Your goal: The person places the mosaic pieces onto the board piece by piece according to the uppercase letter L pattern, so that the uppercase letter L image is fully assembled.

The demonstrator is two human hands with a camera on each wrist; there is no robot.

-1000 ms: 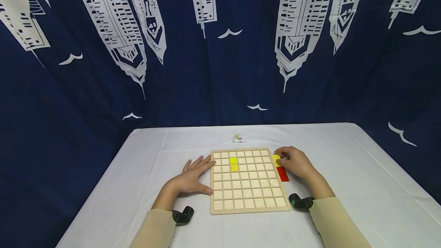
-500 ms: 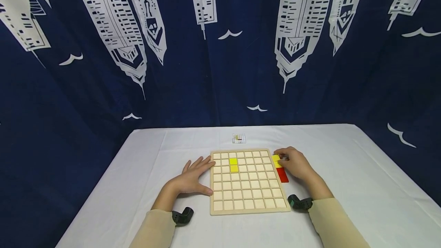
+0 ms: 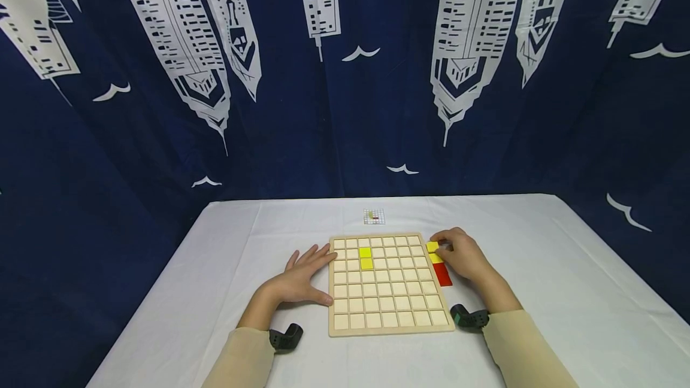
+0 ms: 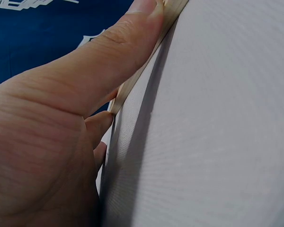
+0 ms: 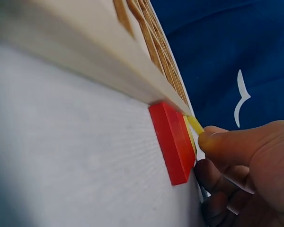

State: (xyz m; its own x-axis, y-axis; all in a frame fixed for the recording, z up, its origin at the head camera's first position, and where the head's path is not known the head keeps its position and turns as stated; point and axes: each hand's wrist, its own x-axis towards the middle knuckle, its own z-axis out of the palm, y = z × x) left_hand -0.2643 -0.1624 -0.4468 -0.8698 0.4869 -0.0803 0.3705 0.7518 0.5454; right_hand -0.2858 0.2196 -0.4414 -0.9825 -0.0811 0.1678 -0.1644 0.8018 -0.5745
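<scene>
A wooden grid board [image 3: 390, 333] lies flat on the table, with two yellow squares [image 3: 366, 258] in cells of one column near its far side. My left hand [image 3: 296, 278] has its fingers spread and touches the board's left edge with thumb and fingertips. Beyond the right edge, my right hand [image 3: 465, 253] pinches a yellow tile [image 5: 195, 125] between thumb and finger, tilted up in the right wrist view. Another yellow piece [image 3: 435, 258] shows just below it in the head view. Red pieces [image 5: 173, 142] lie beside the board, nearer to me.
A small printed grid card [image 3: 374, 216] lies on the white tablecloth beyond the board. A dark blue curtain [image 3: 323, 136] with white buildings hangs behind the table. Black wrist cameras [image 3: 470, 317] sit on both arms.
The yellow tile at my right fingertips has lifted and separated from the yellow piece near the red ones. My left hand stays at the board's edge.
</scene>
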